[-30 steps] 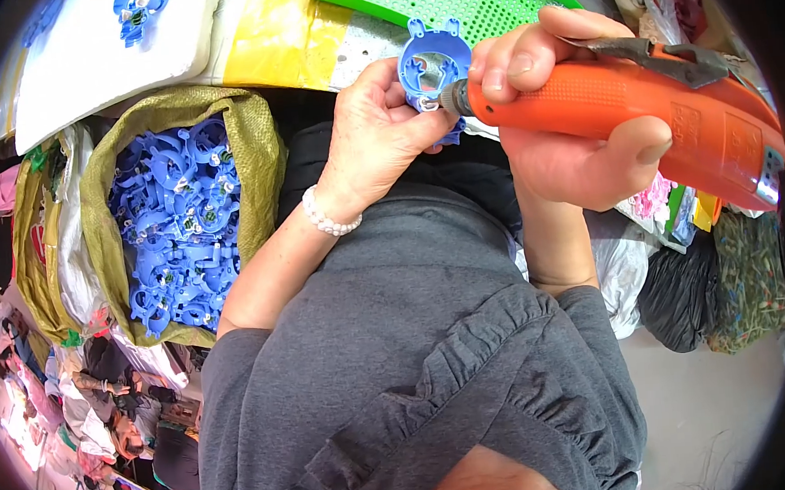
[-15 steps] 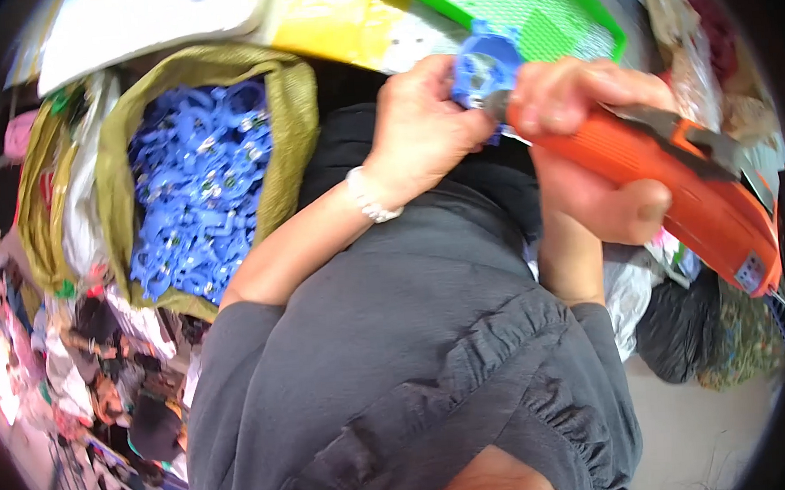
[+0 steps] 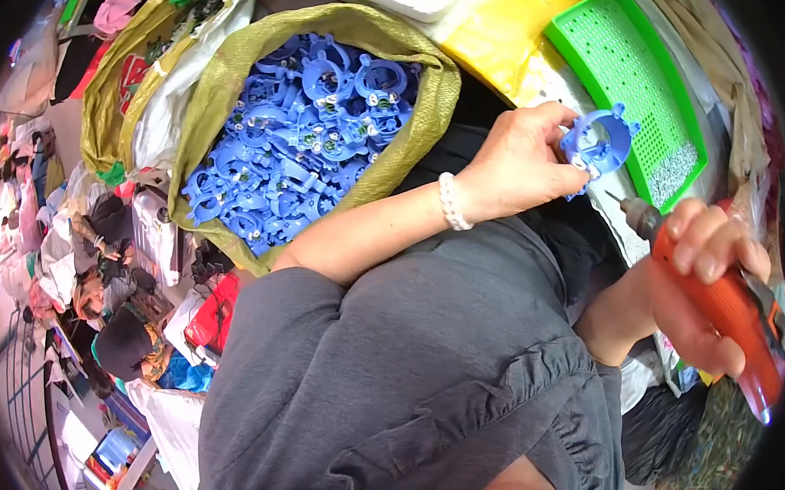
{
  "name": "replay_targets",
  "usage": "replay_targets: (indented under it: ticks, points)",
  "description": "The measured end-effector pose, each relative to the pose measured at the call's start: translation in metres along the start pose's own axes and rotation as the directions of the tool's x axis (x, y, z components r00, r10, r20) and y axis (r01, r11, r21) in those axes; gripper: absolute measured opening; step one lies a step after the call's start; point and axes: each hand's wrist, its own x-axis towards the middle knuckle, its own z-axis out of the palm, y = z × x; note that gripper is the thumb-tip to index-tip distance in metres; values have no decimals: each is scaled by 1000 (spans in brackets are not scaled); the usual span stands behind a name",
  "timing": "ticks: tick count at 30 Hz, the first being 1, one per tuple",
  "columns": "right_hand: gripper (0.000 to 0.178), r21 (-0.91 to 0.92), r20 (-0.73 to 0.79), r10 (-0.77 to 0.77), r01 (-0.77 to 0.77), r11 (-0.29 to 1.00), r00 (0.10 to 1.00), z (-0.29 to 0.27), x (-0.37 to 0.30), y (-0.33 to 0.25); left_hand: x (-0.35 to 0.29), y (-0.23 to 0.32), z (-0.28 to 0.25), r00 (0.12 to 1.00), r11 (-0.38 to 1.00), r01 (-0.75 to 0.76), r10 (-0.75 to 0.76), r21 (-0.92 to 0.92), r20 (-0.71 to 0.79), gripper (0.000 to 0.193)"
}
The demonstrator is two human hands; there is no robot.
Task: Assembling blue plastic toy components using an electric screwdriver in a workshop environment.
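My left hand is closed on a blue plastic ring-shaped part, gripping it by its left side. The part has small tabs round its rim and is held up in front of the green tray. Wrapped in my right hand is an orange electric screwdriver. Its bit points up and left toward the blue part, with a gap between them. A green perforated tray stands just beyond the part; small silvery screws lie heaped at its near end.
To the left, an olive woven sack holds many similar blue parts. More sacks stand beyond it. Yellow wrapping covers the surface beside the tray. A black plastic bag lies at the lower right. Other people sit far left.
My right hand has drawn the screwdriver away from the blue part, down and to the right. The view has shifted, and the sack of parts shows more fully.
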Motion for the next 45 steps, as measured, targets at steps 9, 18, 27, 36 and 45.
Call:
replay_targets:
  ticks: [9,18,27,36,45]
  points:
    - [79,9,-317,53,-53,999,947,-8,-10,3,-64,57,-109,904,932,-59,202,357,-377,34]
    - [67,-37,-403,67,-89,995,913,-7,-14,15,-89,52,-251,699,947,259,-46,192,-714,28]
    - [65,-59,-467,106,-151,987,878,-10,-23,15,-52,41,-285,610,274,519,544,810,-576,49]
    - [65,-86,-531,115,-189,978,839,-19,-26,19,-56,70,-213,703,-237,563,640,792,-309,24]
    - [75,-43,-514,151,-202,979,844,-26,-11,11,32,115,-143,601,89,50,793,995,-101,32]
